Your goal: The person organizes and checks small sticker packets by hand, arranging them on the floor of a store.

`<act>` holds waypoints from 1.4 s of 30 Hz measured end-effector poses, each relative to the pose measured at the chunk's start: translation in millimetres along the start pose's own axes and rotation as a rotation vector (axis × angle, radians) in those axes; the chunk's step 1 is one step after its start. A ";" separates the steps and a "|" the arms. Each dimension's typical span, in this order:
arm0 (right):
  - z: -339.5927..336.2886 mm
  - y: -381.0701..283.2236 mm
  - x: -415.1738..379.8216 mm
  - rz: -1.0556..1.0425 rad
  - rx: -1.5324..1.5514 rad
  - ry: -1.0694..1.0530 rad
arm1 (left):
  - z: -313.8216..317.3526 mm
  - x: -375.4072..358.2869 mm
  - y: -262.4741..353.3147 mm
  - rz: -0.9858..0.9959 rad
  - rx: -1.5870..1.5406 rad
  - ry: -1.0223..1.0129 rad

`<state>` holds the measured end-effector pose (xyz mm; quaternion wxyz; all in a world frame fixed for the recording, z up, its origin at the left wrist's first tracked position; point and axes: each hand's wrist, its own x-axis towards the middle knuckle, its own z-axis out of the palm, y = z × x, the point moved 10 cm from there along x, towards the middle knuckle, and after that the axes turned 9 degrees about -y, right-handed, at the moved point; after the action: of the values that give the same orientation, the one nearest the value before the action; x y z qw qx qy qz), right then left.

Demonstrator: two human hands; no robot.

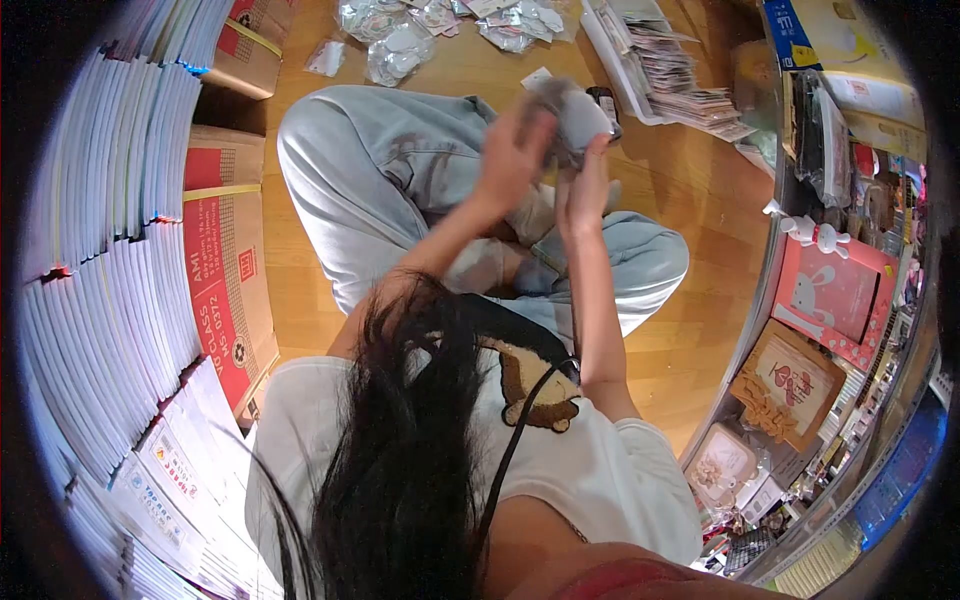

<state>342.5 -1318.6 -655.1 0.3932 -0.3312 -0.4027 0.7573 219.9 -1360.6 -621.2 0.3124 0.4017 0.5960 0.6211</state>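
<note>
In front of my crossed legs, my right hand (pixel 588 188) grips a clear plastic packet (pixel 585 118) with a pale, rounded piece in it. My left hand (pixel 517 158) is at the packet's left side, its fingers smeared by motion, and I cannot tell how they are closed. A grey blur lies by those fingers. Just behind the packet shows a small dark item with a pale label (pixel 604 100). Beyond my hands, several similar clear packets (pixel 400 52) with pale pieces lie on the wooden floor (pixel 700 210).
A white bin (pixel 618 65) full of flat packaged items stands ahead to the right, some spilling over its edge. Tall stacks of notebooks (pixel 110 330) and red-and-brown cartons (pixel 228 260) line the left. On the right runs a shelf with a pink frame (pixel 832 290) and a wooden frame (pixel 787 385).
</note>
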 end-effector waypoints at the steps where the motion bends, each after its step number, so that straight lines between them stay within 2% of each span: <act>1: 9.0 8.9 -3.4 0.060 0.039 -0.036 | 13.4 -1.0 9.9 0.101 0.052 -0.028; 3: 11.7 9.6 -7.3 0.033 0.040 -0.025 | 34.5 -7.9 28.6 0.306 0.155 -0.090; 6: 7.9 9.8 -8.2 0.065 0.056 -0.003 | 42.3 6.6 28.5 0.305 0.183 -0.180; 9: 15.5 5.1 -13.2 0.057 -0.017 0.006 | 26.7 24.7 17.9 0.209 0.320 0.012; 12: 9.0 15.4 -18.9 0.081 -0.124 0.004 | 21.8 53.8 -37.4 -0.151 -0.342 -0.102; 13: 6.1 19.4 -20.5 0.087 -0.138 0.002 | 26.1 47.9 -32.0 -0.169 -0.299 -0.144; 15: 2.2 17.9 -14.0 -0.033 -0.070 -0.044 | 34.2 23.5 -14.6 -0.207 -0.201 -0.230; 16: 24.2 -2.3 -18.4 -0.004 -0.017 -0.004 | 36.6 14.0 6.5 0.035 -0.243 -0.149; 19: 5.9 4.1 -11.7 0.142 0.083 -0.039 | 43.7 -12.1 29.8 0.213 0.146 -0.185; 20: 6.7 5.7 -14.9 0.132 0.108 -0.074 | 43.0 -14.0 29.3 0.184 0.124 -0.203; 23: 18.9 4.1 -31.3 0.182 0.069 0.056 | 28.1 -1.7 28.1 0.250 0.159 -0.116; 24: 24.0 2.9 -27.7 0.093 0.062 -0.007 | 22.8 10.3 10.9 0.115 0.028 -0.123; 26: 29.4 10.8 -21.4 0.075 0.053 -0.137 | 18.1 30.1 -18.7 -0.149 -0.234 -0.131; 27: 34.0 12.6 -20.3 0.067 0.047 -0.204 | 18.5 24.9 -16.2 -0.131 -0.198 -0.116; 29: 27.3 8.5 -14.6 0.111 0.091 -0.123 | 23.9 4.6 -9.7 -0.085 -0.122 -0.079; 30: 26.0 -0.9 -13.1 0.150 0.138 -0.084 | 31.2 -7.3 15.3 0.122 -0.053 -0.128; 31: 21.0 -5.2 -13.8 0.191 0.187 -0.041 | 38.7 -21.2 20.1 0.149 0.002 -0.141; 32: 11.2 -10.0 -3.5 0.037 0.251 -0.106 | 48.1 -34.6 24.2 0.176 0.054 -0.155; 33: 13.0 -12.2 -5.7 0.039 0.237 -0.093 | 52.7 -38.6 32.4 0.207 0.104 -0.167; 37: 10.5 -10.4 -16.5 0.092 0.183 -0.012 | 51.6 -9.2 42.7 0.251 0.239 -0.268; 38: 14.5 -10.3 -15.1 0.089 0.182 -0.021 | 50.1 1.9 35.6 0.238 0.256 -0.222; 41: 18.2 -11.9 -11.0 0.066 0.137 -0.050 | 48.2 27.4 9.8 0.042 0.028 -0.171; 42: 17.0 -11.2 -10.5 0.059 0.114 -0.058 | 50.3 24.3 11.5 0.061 0.018 -0.151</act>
<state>337.2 -1329.4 -635.6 0.3770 -0.2980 -0.3601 0.7996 253.0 -1316.1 -608.4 0.3339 0.4681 0.5637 0.5930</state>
